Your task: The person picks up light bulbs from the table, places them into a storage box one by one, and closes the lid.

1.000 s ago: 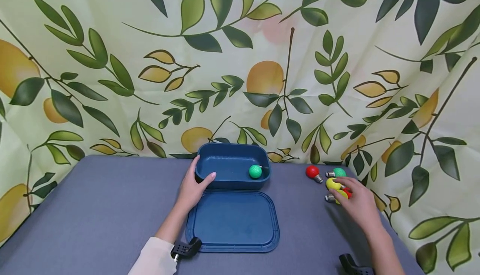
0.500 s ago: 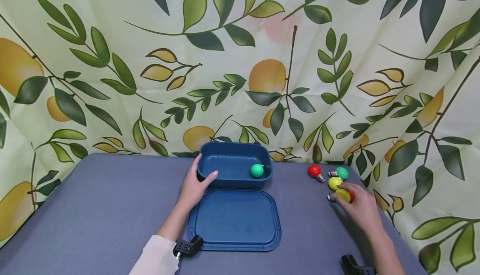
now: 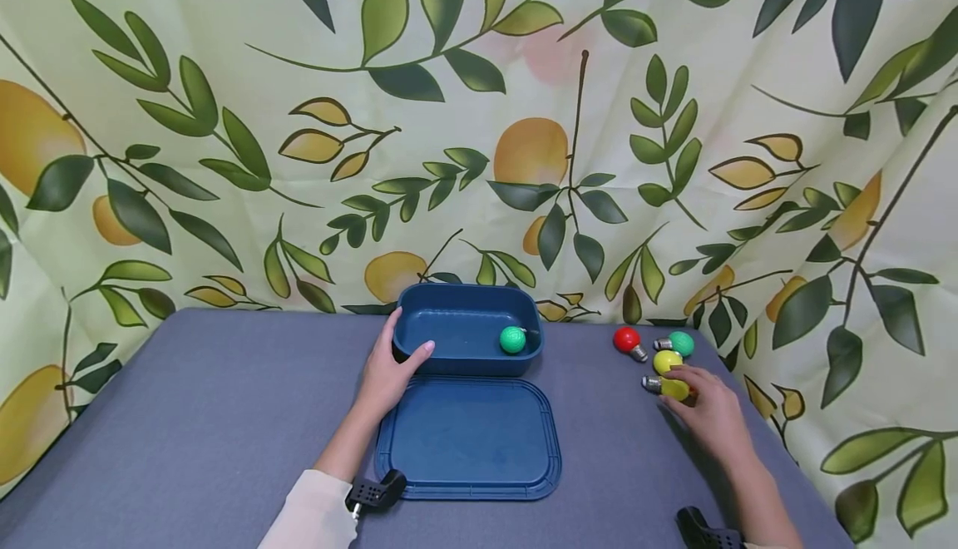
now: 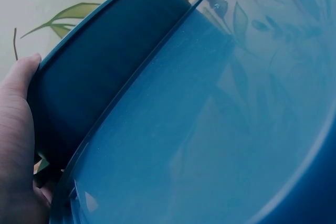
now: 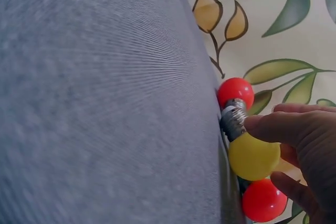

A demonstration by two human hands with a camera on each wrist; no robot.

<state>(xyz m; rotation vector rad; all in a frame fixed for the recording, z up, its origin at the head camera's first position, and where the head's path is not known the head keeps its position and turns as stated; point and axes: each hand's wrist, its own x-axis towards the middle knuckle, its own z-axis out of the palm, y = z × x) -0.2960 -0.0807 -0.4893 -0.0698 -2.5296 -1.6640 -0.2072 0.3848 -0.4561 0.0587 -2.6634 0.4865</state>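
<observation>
Now, your right hand (image 3: 714, 418): pinching the nearer yellow bulb (image 3: 676, 389) at the surface's (image 3: 224, 424) right side
Your left hand (image 3: 385, 376): spread apart against the blue box (image 3: 467, 366)
Yellow bulb: pickup seems underway; next, probably lift it boxward

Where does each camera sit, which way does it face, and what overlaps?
Head: worn on the head, facing forward and down at blue box, lid and bulbs; left hand and right hand show.
Left wrist: worn on that wrist, facing the box and lid; part of that hand shows.
Right wrist: worn there, facing tabletop, bulbs and patterned cloth; fingers enter from the right.
Shared: head and right wrist views show the yellow bulb at the right hand.
</observation>
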